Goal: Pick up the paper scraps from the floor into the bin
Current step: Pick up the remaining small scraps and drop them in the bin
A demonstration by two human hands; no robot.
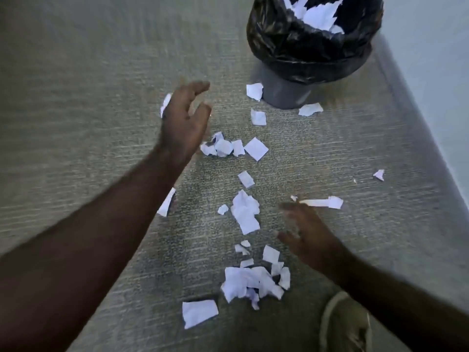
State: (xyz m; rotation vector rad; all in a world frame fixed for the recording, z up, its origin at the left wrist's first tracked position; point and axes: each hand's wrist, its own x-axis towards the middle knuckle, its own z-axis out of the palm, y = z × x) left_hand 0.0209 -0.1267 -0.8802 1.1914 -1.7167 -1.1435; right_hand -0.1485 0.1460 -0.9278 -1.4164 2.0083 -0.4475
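Several white paper scraps lie scattered on the grey carpet in a line from the near pile (253, 280) past a long piece (245, 212) to a small cluster (228, 147). The bin (286, 92), grey with a black bag (312, 52) over its rim, stands at the top right and holds white paper. My left hand (184, 123) hovers over the carpet left of the cluster, fingers apart, holding nothing. My right hand (307, 235) is blurred, fingers spread, just right of the long piece, with nothing in it.
A pale wall (431, 72) and its skirting run along the right side. My shoe (345, 323) is at the bottom right. More scraps (255, 91) lie against the foot of the bin, and one stray scrap (379, 174) sits near the wall.
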